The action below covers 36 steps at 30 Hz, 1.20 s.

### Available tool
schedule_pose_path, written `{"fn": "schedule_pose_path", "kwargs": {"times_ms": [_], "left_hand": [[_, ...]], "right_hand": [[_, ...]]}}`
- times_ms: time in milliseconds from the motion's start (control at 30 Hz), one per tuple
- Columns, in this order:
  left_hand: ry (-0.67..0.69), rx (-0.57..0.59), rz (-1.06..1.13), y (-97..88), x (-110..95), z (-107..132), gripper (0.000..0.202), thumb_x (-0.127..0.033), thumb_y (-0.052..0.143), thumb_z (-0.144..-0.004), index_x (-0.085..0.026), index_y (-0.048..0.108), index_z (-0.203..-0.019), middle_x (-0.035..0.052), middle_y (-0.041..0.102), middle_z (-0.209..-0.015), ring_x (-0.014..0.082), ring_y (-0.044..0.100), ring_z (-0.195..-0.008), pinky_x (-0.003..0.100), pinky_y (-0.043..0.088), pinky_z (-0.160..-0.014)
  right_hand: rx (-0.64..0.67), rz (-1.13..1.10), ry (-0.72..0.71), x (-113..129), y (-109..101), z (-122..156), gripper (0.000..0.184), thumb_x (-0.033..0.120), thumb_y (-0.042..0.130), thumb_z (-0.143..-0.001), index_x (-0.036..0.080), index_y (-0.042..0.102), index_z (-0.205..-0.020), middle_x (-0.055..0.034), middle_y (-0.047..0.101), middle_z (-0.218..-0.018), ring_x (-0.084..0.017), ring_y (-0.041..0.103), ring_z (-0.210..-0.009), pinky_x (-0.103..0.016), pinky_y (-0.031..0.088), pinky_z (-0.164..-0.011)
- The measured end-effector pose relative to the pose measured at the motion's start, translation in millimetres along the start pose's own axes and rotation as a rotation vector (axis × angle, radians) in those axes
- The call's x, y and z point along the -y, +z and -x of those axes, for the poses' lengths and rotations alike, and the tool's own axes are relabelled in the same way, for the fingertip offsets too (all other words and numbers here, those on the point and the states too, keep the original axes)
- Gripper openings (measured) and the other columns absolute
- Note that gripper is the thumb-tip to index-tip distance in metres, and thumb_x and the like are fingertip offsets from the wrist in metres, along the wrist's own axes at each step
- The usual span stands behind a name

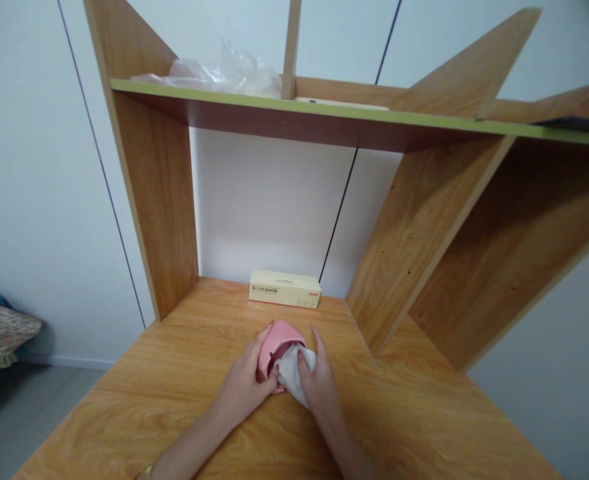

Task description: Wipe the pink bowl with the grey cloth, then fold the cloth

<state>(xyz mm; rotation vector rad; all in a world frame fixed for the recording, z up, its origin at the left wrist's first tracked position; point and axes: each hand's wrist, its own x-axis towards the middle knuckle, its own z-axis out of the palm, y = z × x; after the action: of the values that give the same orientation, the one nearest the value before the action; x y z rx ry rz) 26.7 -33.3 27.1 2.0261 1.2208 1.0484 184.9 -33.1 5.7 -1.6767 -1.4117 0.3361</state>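
Note:
My left hand (pixel 247 380) is wrapped round the side of a pink rounded case (pixel 282 332), its thumb at the near edge. The case has a dark opening that faces me; its exact kind cannot be made out. At the right of that opening, my right hand (pixel 319 381) is closed on a crumpled white cloth (pixel 290 375). Part of the cloth lies against the opening's edge, and how far it reaches inside is hidden. Both hands are low over the wooden desk (pixel 199 363), close together.
A long cream box (pixel 284 289) with printed lettering lies behind my hands near the wall. Wooden side panels (pixel 157 207) (pixel 424 227) flank the desk. Overhead runs a shelf (pixel 324 117) bearing clear plastic wrapping (pixel 224 73). A patterned cloth (pixel 2 330) covers something at far left.

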Motion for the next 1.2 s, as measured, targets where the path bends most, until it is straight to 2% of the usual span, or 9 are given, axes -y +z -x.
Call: {"fn": "schedule_pose_path", "kwargs": {"times_ms": [167, 267, 333, 433, 633, 767, 1000, 1100, 1200], "left_hand": [[-0.056, 0.041, -0.13, -16.4, -8, -2, 0.069, -0.021, 0.054, -0.066, -0.026, 0.034, -0.131, 0.0021, 0.051, -0.126, 0.0234, 0.051, -0.109, 0.035, 0.038, -0.095], [-0.025, 0.101, -0.192, -20.9, -13, -1, 0.071, -0.022, 0.054, -0.062, -0.029, 0.035, -0.13, 0.0001, 0.053, -0.124, 0.0246, 0.052, -0.107, 0.035, 0.039, -0.093], [0.018, 0.136, -0.206, -20.6, -14, -1, 0.073, -0.021, 0.053, -0.061, -0.03, 0.035, -0.13, -0.0005, 0.053, -0.124, 0.0246, 0.052, -0.107, 0.035, 0.04, -0.092], [0.061, 0.16, -0.196, -19.5, -13, 0, 0.074, -0.02, 0.051, -0.059, -0.028, 0.035, -0.13, -0.0004, 0.052, -0.125, 0.0237, 0.052, -0.108, 0.034, 0.039, -0.093], [0.06, 0.169, -0.197, -20.5, -10, -1, 0.074, -0.018, 0.049, -0.058, -0.026, 0.034, -0.131, 0.0002, 0.051, -0.126, 0.0225, 0.051, -0.109, 0.033, 0.038, -0.094], [0.039, 0.183, -0.201, -21.8, -14, -2, 0.074, -0.017, 0.049, -0.059, -0.026, 0.034, -0.131, 0.0003, 0.049, -0.128, 0.022, 0.049, -0.111, 0.033, 0.036, -0.096], [0.054, 0.269, -0.201, -30.4, -21, -3, 0.075, -0.016, 0.055, -0.057, -0.025, 0.038, -0.129, -0.0001, 0.05, -0.128, 0.0227, 0.048, -0.112, 0.031, 0.035, -0.097], [0.057, 0.245, -0.206, -28.5, -15, -3, 0.071, -0.021, 0.056, -0.064, -0.027, 0.034, -0.131, 0.0009, 0.049, -0.128, 0.0234, 0.048, -0.112, 0.034, 0.036, -0.096], [0.042, 0.166, -0.158, -22.2, -6, -3, 0.068, -0.037, 0.053, -0.076, -0.025, 0.023, -0.136, 0.0058, 0.041, -0.134, 0.0257, 0.046, -0.115, 0.037, 0.037, -0.094]], "right_hand": [[0.075, 0.224, 0.004, 10, -6, 0, 0.057, 0.029, 0.042, -0.078, 0.02, 0.031, -0.133, -0.0042, 0.066, -0.078, -0.022, 0.062, -0.068, -0.029, 0.044, -0.061], [0.001, 0.407, -0.126, 16, -15, -1, 0.058, 0.029, 0.047, -0.075, 0.019, 0.036, -0.131, -0.0049, 0.066, -0.077, -0.023, 0.06, -0.068, -0.032, 0.041, -0.067], [-0.017, 0.444, -0.238, 17, -20, -2, 0.058, 0.027, 0.048, -0.074, 0.018, 0.036, -0.13, -0.0049, 0.067, -0.078, -0.022, 0.059, -0.069, -0.033, 0.04, -0.072], [0.003, 0.435, -0.287, 15, -22, -1, 0.059, 0.025, 0.047, -0.073, 0.018, 0.035, -0.131, -0.0052, 0.067, -0.082, -0.021, 0.06, -0.072, -0.032, 0.04, -0.072], [0.105, 0.361, -0.156, 14, -13, 0, 0.057, 0.023, 0.042, -0.077, 0.018, 0.031, -0.132, -0.0059, 0.066, -0.09, -0.02, 0.062, -0.078, -0.028, 0.043, -0.067], [0.089, 0.321, -0.111, 14, -10, 1, 0.059, 0.022, 0.044, -0.075, 0.019, 0.032, -0.132, -0.0057, 0.066, -0.094, -0.021, 0.062, -0.08, -0.029, 0.045, -0.068], [-0.037, 0.24, -0.355, 7, -12, 5, 0.053, 0.019, 0.044, -0.071, 0.019, 0.043, -0.124, -0.0059, 0.065, -0.097, -0.021, 0.06, -0.085, -0.033, 0.045, -0.077], [-0.03, 0.215, -0.315, 6, -11, 5, 0.053, 0.021, 0.041, -0.074, 0.018, 0.04, -0.127, -0.0066, 0.065, -0.095, -0.021, 0.061, -0.082, -0.033, 0.046, -0.074], [0.003, 0.175, -0.197, 6, -11, 3, 0.055, 0.024, 0.038, -0.078, 0.017, 0.032, -0.132, -0.0074, 0.066, -0.093, -0.021, 0.062, -0.077, -0.031, 0.047, -0.067]]}}
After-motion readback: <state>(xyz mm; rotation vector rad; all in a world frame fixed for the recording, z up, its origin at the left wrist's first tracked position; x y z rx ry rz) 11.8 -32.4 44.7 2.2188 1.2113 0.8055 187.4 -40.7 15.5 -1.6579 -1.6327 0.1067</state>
